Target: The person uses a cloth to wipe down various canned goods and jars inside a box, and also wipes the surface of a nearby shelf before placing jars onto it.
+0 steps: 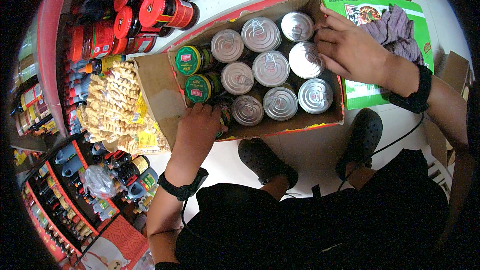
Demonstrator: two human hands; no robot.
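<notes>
An open cardboard box (258, 135) lies before me, holding several pull-tab metal cans (271, 68) and green-lidded jars (188, 60). My left hand (198, 129) is at its near left corner, with the fingers curled over a dark jar (226, 114). Most of that jar is hidden under the hand. My right hand (350, 50) reaches over the right wall, one finger stretched along the far corner and the others by a can (305, 60). Whether these fingers grip the cardboard or only rest there is not clear.
Red-lidded sauce jars (153, 9) stand beyond the box on the left. Bagged wavy dried noodles (116, 108) lie beside the box flap (159, 90). A green printed carton (390, 37) is at right. Bottle shelves (71, 195) run along the left; clogs (262, 161) show below.
</notes>
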